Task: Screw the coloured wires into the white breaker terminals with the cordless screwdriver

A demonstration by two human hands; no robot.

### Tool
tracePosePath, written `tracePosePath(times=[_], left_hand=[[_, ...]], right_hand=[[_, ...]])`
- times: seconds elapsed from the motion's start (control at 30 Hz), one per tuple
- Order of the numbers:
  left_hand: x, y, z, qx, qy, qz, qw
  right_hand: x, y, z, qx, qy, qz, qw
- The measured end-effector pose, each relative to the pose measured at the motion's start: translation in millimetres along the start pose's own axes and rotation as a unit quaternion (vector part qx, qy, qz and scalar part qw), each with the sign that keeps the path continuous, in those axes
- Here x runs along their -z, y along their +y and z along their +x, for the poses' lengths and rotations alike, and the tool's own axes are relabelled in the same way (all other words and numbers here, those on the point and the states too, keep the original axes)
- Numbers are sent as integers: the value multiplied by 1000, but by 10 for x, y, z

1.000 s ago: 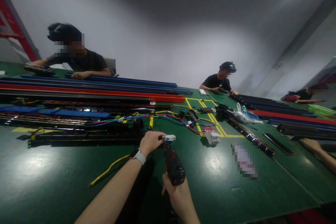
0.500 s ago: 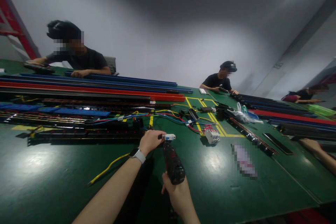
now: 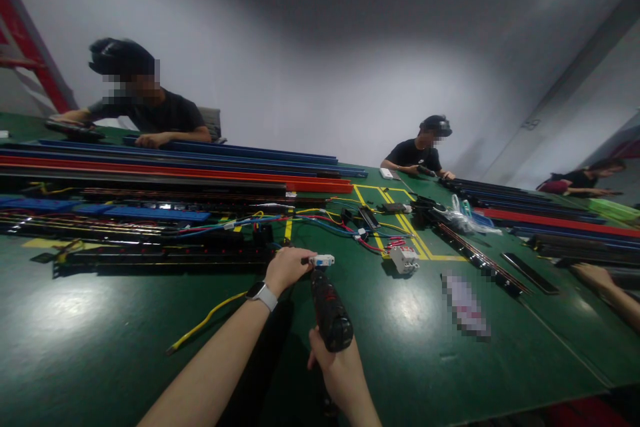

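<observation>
My left hand (image 3: 289, 268), with a watch on its wrist, is closed on a small white electrical module (image 3: 324, 259) with a blue mark. My right hand (image 3: 334, 360) grips a black cordless power screwdriver (image 3: 331, 313) whose front end points at the module. Whether its bit touches the module is hard to see. Left of my left wrist, a yellow wire (image 3: 207, 317) lies on the green table. Beyond my hands, red and blue wires (image 3: 320, 221) run towards a white breaker block (image 3: 404, 259).
Long black rails (image 3: 165, 257), red channels (image 3: 320, 185) and blue channels (image 3: 250, 153) lie across the left. Another rail (image 3: 480, 253) and a clear plastic bag (image 3: 463, 219) are at the right. Co-workers sit across the table; another person's hand (image 3: 593, 275) rests at the right edge.
My hands, the module and the screwdriver stay almost where they were. At the far right, a co-worker's head and arm have shifted slightly.
</observation>
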State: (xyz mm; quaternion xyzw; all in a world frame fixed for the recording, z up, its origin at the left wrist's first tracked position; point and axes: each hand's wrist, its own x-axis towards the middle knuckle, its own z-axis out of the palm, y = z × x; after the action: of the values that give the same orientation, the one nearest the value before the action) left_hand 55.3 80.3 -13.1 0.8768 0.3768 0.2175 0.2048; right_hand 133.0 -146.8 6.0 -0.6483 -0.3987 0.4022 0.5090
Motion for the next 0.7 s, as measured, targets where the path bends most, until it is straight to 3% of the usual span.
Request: tracePosePath(times=[0.7], left_hand=[[-6, -22, 5, 3, -5, 26, 1000]], right_hand=[[-7, 42, 1, -7, 4, 0, 1000]])
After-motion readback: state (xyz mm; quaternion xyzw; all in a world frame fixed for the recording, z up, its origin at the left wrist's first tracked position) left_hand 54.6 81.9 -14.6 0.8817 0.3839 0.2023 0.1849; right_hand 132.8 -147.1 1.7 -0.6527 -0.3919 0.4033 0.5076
